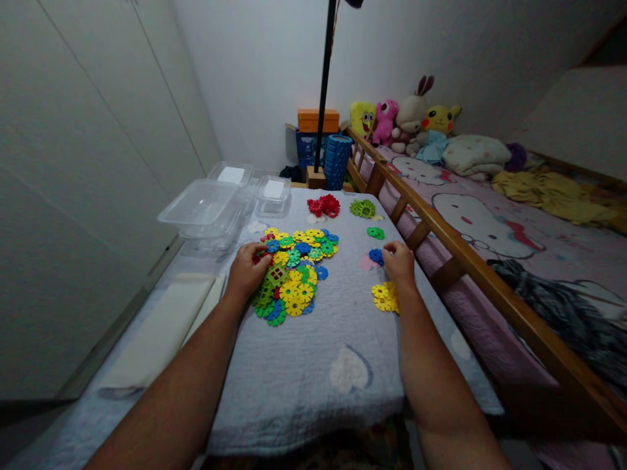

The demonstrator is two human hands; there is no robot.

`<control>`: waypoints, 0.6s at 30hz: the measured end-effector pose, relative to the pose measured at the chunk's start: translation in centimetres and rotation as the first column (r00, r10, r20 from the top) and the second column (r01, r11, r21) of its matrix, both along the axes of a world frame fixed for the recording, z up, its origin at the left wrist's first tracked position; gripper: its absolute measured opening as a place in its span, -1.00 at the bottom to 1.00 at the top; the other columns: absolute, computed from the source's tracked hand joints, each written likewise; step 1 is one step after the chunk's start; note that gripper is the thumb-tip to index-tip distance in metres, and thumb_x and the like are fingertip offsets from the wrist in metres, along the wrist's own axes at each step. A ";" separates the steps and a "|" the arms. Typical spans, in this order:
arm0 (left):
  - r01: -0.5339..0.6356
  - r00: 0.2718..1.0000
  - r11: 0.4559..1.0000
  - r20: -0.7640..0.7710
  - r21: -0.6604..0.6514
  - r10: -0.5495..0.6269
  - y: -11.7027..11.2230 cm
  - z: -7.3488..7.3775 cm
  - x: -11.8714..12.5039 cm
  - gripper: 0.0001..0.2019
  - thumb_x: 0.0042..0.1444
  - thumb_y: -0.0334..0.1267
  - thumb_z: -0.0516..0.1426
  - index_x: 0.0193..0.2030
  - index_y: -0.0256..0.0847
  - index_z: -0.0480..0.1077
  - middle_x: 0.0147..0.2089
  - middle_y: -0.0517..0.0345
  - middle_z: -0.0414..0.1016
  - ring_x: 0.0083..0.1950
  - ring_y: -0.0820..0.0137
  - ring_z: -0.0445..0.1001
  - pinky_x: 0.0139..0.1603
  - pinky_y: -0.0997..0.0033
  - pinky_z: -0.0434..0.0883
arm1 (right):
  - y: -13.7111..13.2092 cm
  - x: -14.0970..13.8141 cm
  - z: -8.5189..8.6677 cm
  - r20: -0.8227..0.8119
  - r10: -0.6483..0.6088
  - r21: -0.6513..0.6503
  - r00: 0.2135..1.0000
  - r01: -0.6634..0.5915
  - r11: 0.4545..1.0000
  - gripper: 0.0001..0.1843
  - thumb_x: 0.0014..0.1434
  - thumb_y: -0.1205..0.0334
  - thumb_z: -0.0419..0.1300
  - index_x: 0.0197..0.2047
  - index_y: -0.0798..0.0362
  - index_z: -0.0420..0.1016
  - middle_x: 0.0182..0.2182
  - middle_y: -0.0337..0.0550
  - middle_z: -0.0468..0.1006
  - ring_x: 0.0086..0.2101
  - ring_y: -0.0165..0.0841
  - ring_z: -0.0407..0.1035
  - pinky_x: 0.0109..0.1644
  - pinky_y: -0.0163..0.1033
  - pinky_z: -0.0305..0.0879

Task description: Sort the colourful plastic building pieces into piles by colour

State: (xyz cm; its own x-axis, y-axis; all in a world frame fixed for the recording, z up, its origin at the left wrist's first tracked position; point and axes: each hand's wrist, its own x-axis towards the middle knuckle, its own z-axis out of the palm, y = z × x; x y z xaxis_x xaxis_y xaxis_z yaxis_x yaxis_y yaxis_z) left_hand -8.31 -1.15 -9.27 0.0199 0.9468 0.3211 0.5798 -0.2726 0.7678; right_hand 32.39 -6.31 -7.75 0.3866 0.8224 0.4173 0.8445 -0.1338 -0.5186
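A mixed pile of plastic interlocking discs (294, 287), yellow, green, blue and red, spreads over the left-middle of the cloth-covered table. At the pile's left edge is my left hand (248, 267), its thumb and fingers closed around a red disc (257, 258) that they partly hide. Farther right, my right hand (399, 262) pinches at a small group of blue discs (376, 256). Yellow discs (385, 297) lie just nearer, partly behind my right wrist. Beyond the blue ones are green discs (375, 232), light green square pieces (362, 208) and a heap of red pieces (324, 205).
Clear plastic containers (200, 203) stand at the table's back left, with a smaller lidded box (273, 190) beside them. Folded cream cloth (164, 326) lies along the left. A wooden bed rail (441, 241) borders the right side. A black pole (325, 85) rises behind the table.
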 end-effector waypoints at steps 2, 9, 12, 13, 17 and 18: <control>0.000 1.000 1.000 -0.001 -0.003 0.000 0.0 0.1 0.0 -0.69 0.09 -0.09 0.15 -0.08 -0.17 0.50 0.10 -0.04 0.49 0.21 0.13 0.45 0.34 0.10 0.36 | 0.0 -2.3 0.5 0.034 0.088 -0.020 0.996 -0.087 0.996 -0.80 0.14 0.26 0.15 -0.24 0.04 0.61 -0.20 -0.01 0.63 -0.10 -0.14 0.44 0.11 -0.02 0.28; -0.008 1.000 1.000 -0.017 0.000 0.008 -0.2 0.3 0.2 -0.69 0.10 -0.10 0.13 -0.08 -0.17 0.49 0.11 -0.05 0.49 0.22 0.13 0.44 0.35 0.09 0.34 | -0.9 -9.9 1.1 0.091 0.483 -0.221 0.871 -0.455 0.862 -0.79 0.25 0.25 0.24 -0.09 0.02 0.67 -0.08 -0.01 0.60 -0.02 -0.15 0.36 0.15 -0.06 0.19; -0.006 1.000 1.000 -0.018 0.000 0.006 -0.2 0.3 0.2 -0.71 0.10 -0.11 0.13 -0.08 -0.17 0.49 0.10 -0.05 0.49 0.21 0.13 0.44 0.35 0.09 0.34 | -1.3 -11.5 1.0 0.107 0.535 -0.303 0.838 -0.485 0.820 -0.75 0.28 0.21 0.27 0.00 0.02 0.66 -0.02 -0.01 0.58 0.02 -0.14 0.32 0.15 -0.07 0.17; -0.003 1.000 1.000 -0.016 -0.001 0.003 -0.2 0.4 0.2 -0.71 0.10 -0.11 0.14 -0.09 -0.16 0.49 0.10 -0.04 0.49 0.21 0.14 0.44 0.35 0.09 0.34 | -1.3 -11.9 1.0 0.116 0.544 -0.322 0.831 -0.487 0.812 -0.73 0.28 0.19 0.27 0.03 0.02 0.64 -0.01 0.00 0.57 0.03 -0.13 0.31 0.15 -0.08 0.16; -0.004 1.000 1.000 0.002 -0.009 0.004 -0.3 0.5 0.1 -0.74 0.09 -0.13 0.15 -0.11 -0.13 0.48 0.09 0.00 0.49 0.20 0.15 0.44 0.35 0.09 0.35 | -1.4 -12.6 1.0 0.150 0.562 -0.369 0.813 -0.481 0.795 -0.67 0.30 0.12 0.28 0.09 0.02 0.60 0.03 0.02 0.53 0.04 -0.12 0.28 0.14 -0.08 0.15; -0.005 1.000 1.000 0.007 -0.010 0.005 -0.3 0.5 0.1 -0.75 0.09 -0.12 0.16 -0.11 -0.13 0.48 0.10 0.00 0.48 0.20 0.15 0.44 0.35 0.09 0.35 | -1.4 -12.7 1.0 0.155 0.564 -0.375 0.811 -0.480 0.793 -0.67 0.30 0.12 0.28 0.09 0.02 0.59 0.04 0.02 0.53 0.04 -0.12 0.28 0.13 -0.08 0.15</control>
